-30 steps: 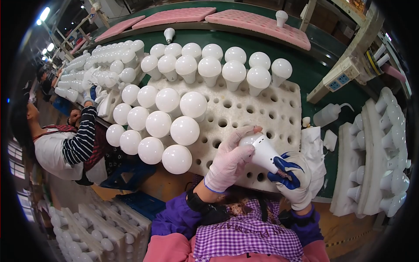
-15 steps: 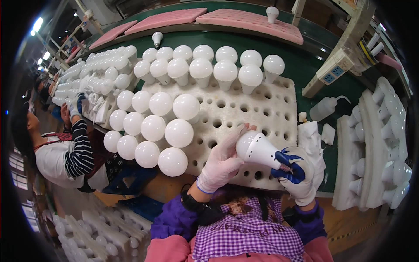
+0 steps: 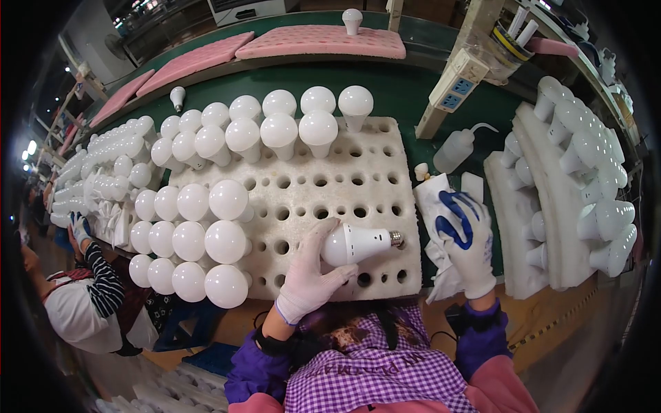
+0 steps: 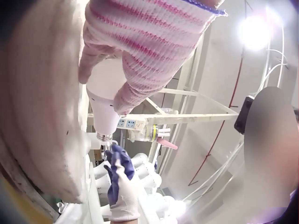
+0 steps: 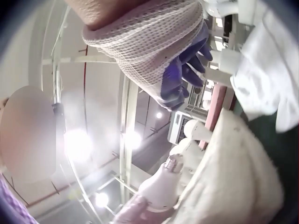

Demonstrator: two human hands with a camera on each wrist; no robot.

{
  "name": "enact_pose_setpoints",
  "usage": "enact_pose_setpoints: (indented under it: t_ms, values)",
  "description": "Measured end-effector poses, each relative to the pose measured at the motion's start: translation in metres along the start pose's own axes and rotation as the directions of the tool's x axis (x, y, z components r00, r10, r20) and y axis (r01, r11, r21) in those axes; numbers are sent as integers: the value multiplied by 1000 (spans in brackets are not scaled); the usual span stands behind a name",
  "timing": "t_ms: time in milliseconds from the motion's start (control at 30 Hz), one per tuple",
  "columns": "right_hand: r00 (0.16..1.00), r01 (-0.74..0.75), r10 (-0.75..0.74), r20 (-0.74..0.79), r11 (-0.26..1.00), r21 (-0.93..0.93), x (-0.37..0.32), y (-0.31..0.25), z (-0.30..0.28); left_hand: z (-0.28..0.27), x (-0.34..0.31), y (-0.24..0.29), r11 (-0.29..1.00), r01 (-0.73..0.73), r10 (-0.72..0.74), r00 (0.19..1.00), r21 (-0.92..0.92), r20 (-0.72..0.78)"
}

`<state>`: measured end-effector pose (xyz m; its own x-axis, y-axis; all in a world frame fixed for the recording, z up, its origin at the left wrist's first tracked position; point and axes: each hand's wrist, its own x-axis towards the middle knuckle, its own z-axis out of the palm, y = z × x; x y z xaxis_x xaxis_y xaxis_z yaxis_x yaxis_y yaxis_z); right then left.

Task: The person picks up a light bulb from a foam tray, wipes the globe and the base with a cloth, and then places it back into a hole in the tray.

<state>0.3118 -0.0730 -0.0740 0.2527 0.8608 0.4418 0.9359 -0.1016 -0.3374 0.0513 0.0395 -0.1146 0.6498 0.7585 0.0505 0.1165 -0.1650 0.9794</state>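
Observation:
My left hand, in a pale glove, grips the round end of a white bulb above the foam tray, its metal cap towards the right. In the left wrist view the left hand has fingers and thumb around the bulb. To the right, my blue-and-white gloved right hand is over a white cloth, fingers extended and slightly bent. The right wrist view shows the right hand apart from both the bulb and cloth.
Upright bulbs stand in the tray's left and back rows. A squeeze bottle and a power socket post are beyond the cloth. Foam racks of bulbs stand at right. Another person works at far left.
My right hand has let go of the bulb's cap end and moved right, over the cloth. The left hand still holds the bulb, now more level. The head view has shifted right.

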Motion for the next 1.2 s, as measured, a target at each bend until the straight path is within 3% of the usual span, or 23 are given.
enact_pose_setpoints:
  t_ms: [33, 100, 133, 200, 267, 333, 367, 400, 467, 533, 600, 667, 733, 800, 833, 867, 933, 1000, 1067, 1133, 1200]
  values:
    - [999, -30, 34, 26, 993, -114, -4, 7, -1, -1, 0, 6, 1000, 7, -7, 1000, 7, -3]
    - [995, -41, 72, 72, 930, -365, -18, 14, 9, -1, 2, 23, 923, -97, 101, 995, 371, 9]
    - [989, -24, 80, 122, 913, -407, -25, 13, 12, -1, 2, 23, 920, -85, 90, 996, 383, 5]
    - [926, -143, 234, 297, 944, -297, -45, 30, 31, 0, 4, 21, 919, -82, 92, 996, 385, -6]
    - [975, -146, 176, 138, 968, -206, -47, 36, 38, -2, 6, 20, 898, -81, 91, 996, 433, -2]
    - [947, -315, 306, 94, 943, 108, -39, 10, 12, -3, 8, 17, 900, -70, 72, 997, 430, 12]
    - [968, -250, 248, 33, 964, 92, -32, -13, -3, -3, 7, 17, 901, -64, 66, 998, 429, 11]
    - [965, -255, 237, 109, 947, 193, -24, -35, -18, -2, 7, 17, 904, -39, 40, 999, 426, 8]
    - [992, -31, -7, 126, 954, 298, -19, -60, -22, -1, 9, 13, 905, -21, 15, 1000, 425, 17]
    - [955, 222, -253, 155, 956, 192, -8, -81, 1, -2, 9, 3, 910, -101, 79, 994, 403, 71]
    - [940, 331, -332, 80, 943, 32, -10, -81, 46, -3, 7, 10, 881, -50, 11, 996, 471, 84]
    - [949, 273, -281, 146, 959, 70, 17, -92, 42, -1, 4, 8, 847, 14, -71, 994, 531, 86]
    - [937, 239, -277, 214, 953, 188, 41, -86, 46, 0, 7, 2, 895, -97, 96, 995, 435, 25]
    - [854, -61, -164, 494, 911, 407, 60, -61, 76, 0, 7, 5, 861, -99, 86, 995, 499, 48]
    - [796, -85, -250, 551, 855, 511, 73, -57, 78, 0, 8, 6, 868, -128, 119, 992, 480, 49]
    - [799, -82, -249, 547, 856, 510, 69, -61, 74, 0, 10, 6, 874, -155, 152, 987, 461, 44]
    - [922, 233, -277, 270, 955, 185, 54, -79, 55, 0, 11, 8, 881, -145, 147, 989, 451, 30]
    - [916, 258, -271, 295, 963, 84, 36, -91, 38, 0, 7, 8, 891, -121, 125, 992, 437, 20]
    - [919, 345, -331, 214, 938, -31, 20, -94, 29, -1, 12, 8, 908, -119, 113, 993, 402, 38]
    - [930, 322, -320, 180, 947, 18, 25, -95, 38, -1, 10, 6, 895, -112, 109, 994, 432, 32]
    - [911, 291, -314, 266, 949, 122, 53, -99, 47, 0, 8, 5, 899, -99, 102, 995, 428, 15]
